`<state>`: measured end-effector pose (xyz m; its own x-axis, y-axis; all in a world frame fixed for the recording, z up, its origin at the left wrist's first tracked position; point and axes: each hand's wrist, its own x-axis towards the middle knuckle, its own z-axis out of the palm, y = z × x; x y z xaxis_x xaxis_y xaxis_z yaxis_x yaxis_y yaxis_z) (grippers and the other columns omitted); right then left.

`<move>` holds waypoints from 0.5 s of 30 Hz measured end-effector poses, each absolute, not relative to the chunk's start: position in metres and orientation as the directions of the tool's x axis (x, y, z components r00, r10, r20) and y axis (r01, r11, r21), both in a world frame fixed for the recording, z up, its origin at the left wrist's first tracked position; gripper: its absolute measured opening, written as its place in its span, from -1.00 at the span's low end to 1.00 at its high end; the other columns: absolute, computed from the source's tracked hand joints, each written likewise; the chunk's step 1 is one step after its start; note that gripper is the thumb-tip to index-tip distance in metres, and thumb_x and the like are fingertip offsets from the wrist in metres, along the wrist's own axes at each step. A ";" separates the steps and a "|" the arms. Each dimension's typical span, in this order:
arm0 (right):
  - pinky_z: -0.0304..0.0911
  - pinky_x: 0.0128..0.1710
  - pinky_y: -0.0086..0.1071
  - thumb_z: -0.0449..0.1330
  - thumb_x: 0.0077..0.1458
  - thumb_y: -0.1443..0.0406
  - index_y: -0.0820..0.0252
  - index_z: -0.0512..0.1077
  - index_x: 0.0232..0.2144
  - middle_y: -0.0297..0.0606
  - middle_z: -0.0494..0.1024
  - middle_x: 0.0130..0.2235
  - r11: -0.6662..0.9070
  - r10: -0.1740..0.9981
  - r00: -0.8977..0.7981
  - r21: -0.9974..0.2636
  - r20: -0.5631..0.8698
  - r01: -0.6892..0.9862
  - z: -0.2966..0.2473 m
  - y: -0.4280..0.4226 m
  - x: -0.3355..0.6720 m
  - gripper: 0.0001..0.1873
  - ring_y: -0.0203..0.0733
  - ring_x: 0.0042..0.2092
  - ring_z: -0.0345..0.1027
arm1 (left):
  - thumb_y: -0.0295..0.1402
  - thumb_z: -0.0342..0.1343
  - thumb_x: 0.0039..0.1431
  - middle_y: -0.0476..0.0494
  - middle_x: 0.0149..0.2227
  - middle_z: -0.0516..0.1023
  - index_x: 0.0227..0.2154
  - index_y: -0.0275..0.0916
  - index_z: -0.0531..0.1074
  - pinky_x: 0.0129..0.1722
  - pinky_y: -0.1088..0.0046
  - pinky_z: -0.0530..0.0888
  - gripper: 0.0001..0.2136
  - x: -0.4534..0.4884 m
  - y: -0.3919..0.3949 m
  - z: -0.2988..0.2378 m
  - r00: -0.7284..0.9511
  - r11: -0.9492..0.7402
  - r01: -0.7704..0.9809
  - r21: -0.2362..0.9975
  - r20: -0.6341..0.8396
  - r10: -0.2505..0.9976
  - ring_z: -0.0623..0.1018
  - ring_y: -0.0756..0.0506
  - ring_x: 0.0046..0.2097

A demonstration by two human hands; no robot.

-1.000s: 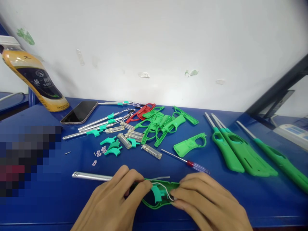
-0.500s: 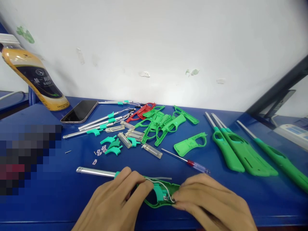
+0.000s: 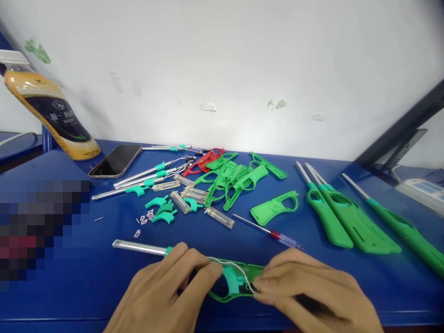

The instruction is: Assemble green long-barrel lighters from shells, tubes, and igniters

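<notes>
Near the table's front edge lies an open green lighter casing (image 3: 222, 297), its metal tube (image 3: 140, 247) pointing left. My left hand (image 3: 163, 289) is closed on the casing's left part, around the tube end. A teal trigger (image 3: 233, 280) sits inside, with a white wire (image 3: 243, 270) curving over it to the right. My right hand (image 3: 305, 286) has its fingertips pinched at the wire's right end, inside the handle; they hide what lies there. Just beyond that hand rests a screwdriver (image 3: 275, 235) with a clear and red handle.
Several fuel tanks (image 3: 219, 217), teal triggers (image 3: 165, 217) and green casing halves (image 3: 275, 208) lie behind my hands. Closed green lighters (image 3: 328, 217) are on the right. A phone (image 3: 116, 160) and a tilted drink bottle (image 3: 57, 111) stand at the back left, against a white wall (image 3: 243, 60).
My right hand has shifted slightly to the right, its fingertips still at the wire. A thin strand seen above the casing before no longer shows. My left hand keeps its grip.
</notes>
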<state>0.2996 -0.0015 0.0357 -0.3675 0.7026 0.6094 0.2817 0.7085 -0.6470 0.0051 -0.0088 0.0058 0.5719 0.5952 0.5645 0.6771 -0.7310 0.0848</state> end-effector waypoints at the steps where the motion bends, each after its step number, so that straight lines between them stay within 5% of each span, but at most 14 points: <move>1: 0.76 -0.18 -0.50 0.53 0.35 0.52 0.08 0.76 -0.12 -0.42 0.89 -0.22 0.703 0.708 -0.368 -0.652 0.603 0.285 0.035 -0.002 0.299 -0.77 -0.22 -0.25 0.81 | -0.59 0.00 0.61 0.14 0.01 0.79 0.23 -0.04 0.57 0.29 0.52 0.54 -0.61 0.004 -0.009 0.006 0.568 -0.728 0.680 0.082 0.569 0.595 0.77 0.05 0.00; 4: 0.75 -0.17 -0.52 0.53 0.36 0.51 0.07 0.76 -0.15 -0.44 0.88 -0.23 0.697 0.715 -0.360 -0.656 0.599 0.291 0.033 -0.002 0.299 -0.78 -0.24 -0.25 0.81 | -0.59 0.00 0.57 0.11 -0.05 0.81 0.19 -0.04 0.59 0.22 0.52 0.61 -0.61 0.006 -0.009 0.007 0.559 -0.736 0.670 0.098 0.586 0.587 0.77 0.03 -0.05; 10: 0.76 -0.17 -0.50 0.51 0.37 0.53 0.11 0.76 -0.14 -0.38 0.89 -0.23 0.713 0.699 -0.369 -0.633 0.612 0.301 0.033 -0.003 0.299 -0.79 -0.21 -0.25 0.82 | -0.26 0.17 0.61 -0.13 -0.01 0.77 0.26 0.01 0.67 0.07 0.38 0.75 -0.70 0.020 -0.005 0.011 0.535 -0.698 0.706 0.124 0.552 0.639 0.74 -0.15 0.01; 15: 0.76 -0.12 -0.50 0.50 0.34 0.57 0.11 0.76 -0.12 -0.39 0.89 -0.22 0.711 0.702 -0.377 -0.632 0.604 0.309 0.033 -0.004 0.299 -0.74 -0.22 -0.26 0.82 | -0.29 0.16 0.60 -0.15 0.04 0.76 0.29 0.03 0.66 0.06 0.39 0.74 -0.66 0.019 -0.004 0.010 0.543 -0.700 0.704 0.123 0.543 0.641 0.73 -0.15 0.01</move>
<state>0.2985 -0.0042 0.0334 -0.3771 0.7017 0.6044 0.3086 0.7106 -0.6324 0.0190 -0.0036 0.0096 0.5429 0.6410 0.5426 0.7035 -0.7000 0.1229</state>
